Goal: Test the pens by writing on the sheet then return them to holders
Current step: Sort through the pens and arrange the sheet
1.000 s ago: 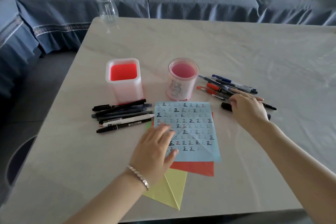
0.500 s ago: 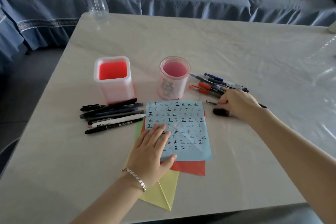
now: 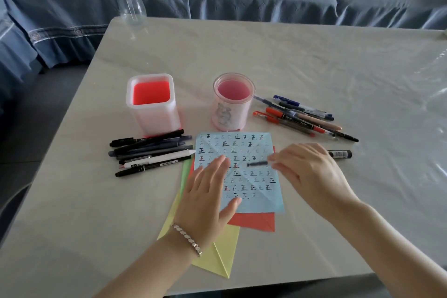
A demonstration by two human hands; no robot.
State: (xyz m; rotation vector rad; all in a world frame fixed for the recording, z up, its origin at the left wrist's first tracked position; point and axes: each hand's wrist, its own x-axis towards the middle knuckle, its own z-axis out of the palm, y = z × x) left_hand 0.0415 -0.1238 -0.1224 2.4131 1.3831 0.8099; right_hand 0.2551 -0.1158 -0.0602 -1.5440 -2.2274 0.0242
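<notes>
Blue paper, the sheet (image 3: 251, 201) for testing, lies at the centre of the frame on a pale table (image 3: 314, 60). It sits on top of a red sheet (image 3: 256, 221) and a yellow sheet (image 3: 217, 261). Rows of small written marks in black, grey and red cover nearly all of it, with only a bare strip along the bottom.

The left hand (image 3: 205, 198) lies flat on the sheet's left edge, fingers straight and close together, pressing it down. The right hand (image 3: 307, 172) hovers over the sheet's right side and seems to pinch a dark pen (image 3: 257, 164) at its fingertips. Both are smeared by motion, so the exact grip is unclear. Just right of that hand a black marker (image 3: 339, 154) lies on the table.

No pens show in either the square holder (image 3: 152, 104) or the round holder (image 3: 233, 101) above the sheet. A bundle of black pens (image 3: 150, 152) lies left of the sheet and a fan of coloured pens (image 3: 302, 116) lies at the upper right.

The writing looks well advanced, judging by the crowded sheet, though which pens remain untested cannot be told. Returning them to the holders has not yet begun.
</notes>
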